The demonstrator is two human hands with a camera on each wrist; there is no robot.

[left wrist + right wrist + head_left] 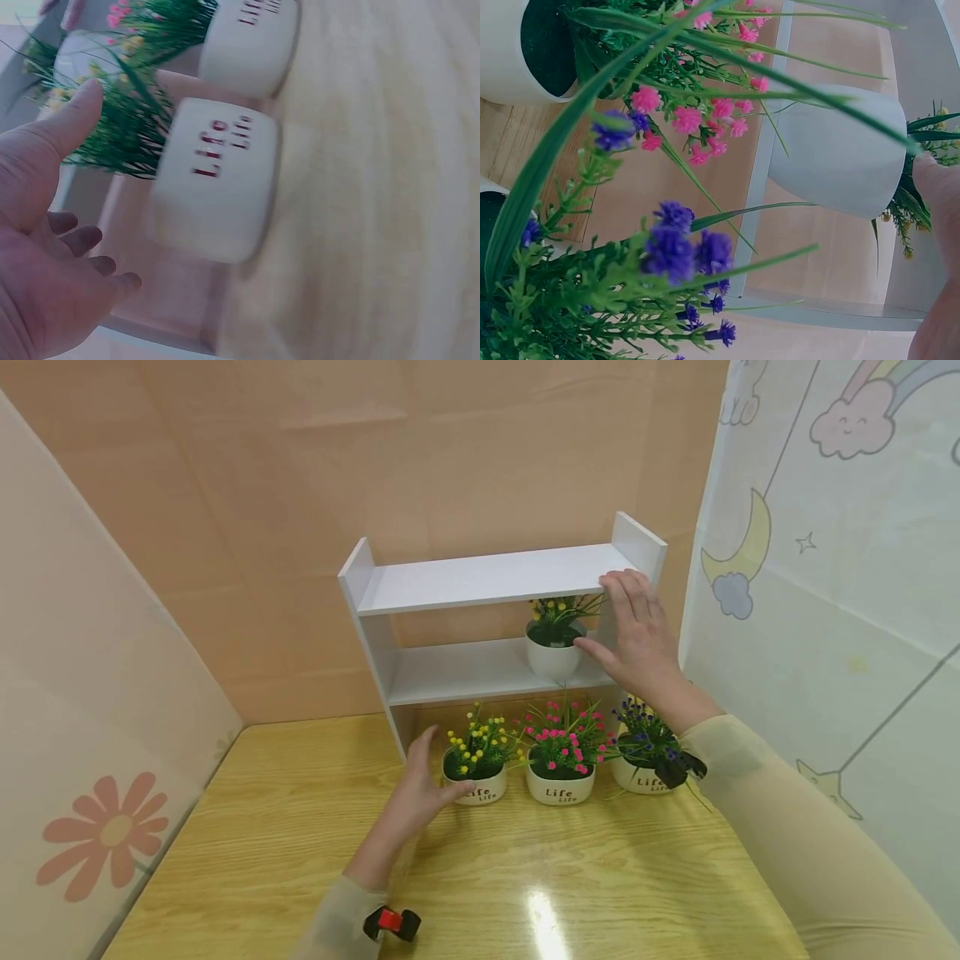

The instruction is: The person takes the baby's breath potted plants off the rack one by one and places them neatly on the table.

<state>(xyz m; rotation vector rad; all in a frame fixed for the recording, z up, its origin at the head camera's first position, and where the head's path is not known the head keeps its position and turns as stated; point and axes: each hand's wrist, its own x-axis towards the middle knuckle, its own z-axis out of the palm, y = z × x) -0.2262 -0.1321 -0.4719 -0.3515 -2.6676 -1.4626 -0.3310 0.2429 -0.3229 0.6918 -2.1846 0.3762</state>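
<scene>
A white shelf unit (pixel 495 578) stands on the table. On its middle board sits a white pot of yellow flowers (pixel 553 657). My right hand (pixel 641 631) is raised at that pot's right, fingers extended by the top board's front edge, thumb near the pot's rim; whether it touches is unclear. Below, my left hand (pixel 416 785) spreads its thumb and fingers beside a cream pot of yellow flowers (pixel 480 789). In the left wrist view this pot (pixel 214 180) stands apart from the palm, and nothing is held.
A pot of pink flowers (pixel 560 787) and a pot of purple flowers (pixel 637 777) line up along the shelf's front on the wooden table (pixel 300 827). Patterned panels (pixel 840 568) rise at both sides, and a tan backdrop (pixel 300 527) hangs behind.
</scene>
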